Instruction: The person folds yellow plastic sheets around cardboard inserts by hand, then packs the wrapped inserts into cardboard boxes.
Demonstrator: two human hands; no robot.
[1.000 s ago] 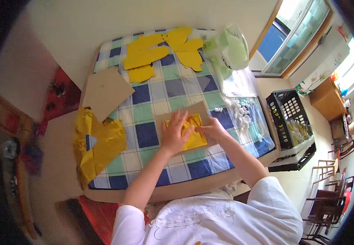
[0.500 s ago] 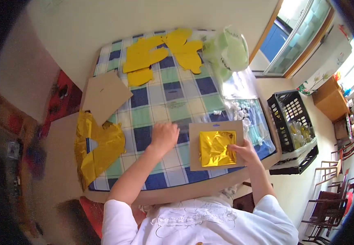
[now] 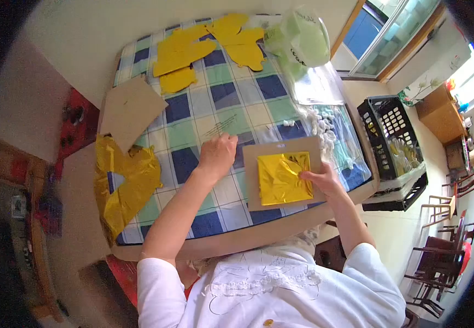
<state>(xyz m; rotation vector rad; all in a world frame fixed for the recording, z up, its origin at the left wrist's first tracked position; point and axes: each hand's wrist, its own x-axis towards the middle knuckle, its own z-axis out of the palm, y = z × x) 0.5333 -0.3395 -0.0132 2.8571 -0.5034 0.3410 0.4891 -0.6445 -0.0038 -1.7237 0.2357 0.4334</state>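
My right hand (image 3: 326, 179) grips a brown cardboard sheet (image 3: 251, 183), its thumb on the folded gold foil (image 3: 280, 180) that lies flat on the card. My left hand (image 3: 216, 157) is closed in a pinch at the near side of a clear plastic bag (image 3: 221, 124) with small dark print; the bag's edges are hard to see. To the left, a spread gold foil piece (image 3: 133, 188) overhangs the table edge, partly under another cardboard sheet (image 3: 133, 112). More flat yellow-gold pieces (image 3: 182, 52) lie at the back of the table.
A plaid cloth (image 3: 182, 164) covers the table. Pale green printed plastic bags (image 3: 305, 41) stand at the back right, with clear packets of white and teal items (image 3: 332, 128) in front of them. Black crates (image 3: 392, 126) stand right of the table, with chairs (image 3: 439, 257) beyond.
My left hand has moved slightly, and the print on the clear bag now slants. The cardboard with gold foil has tilted a little in my right hand. The whole view has shifted.
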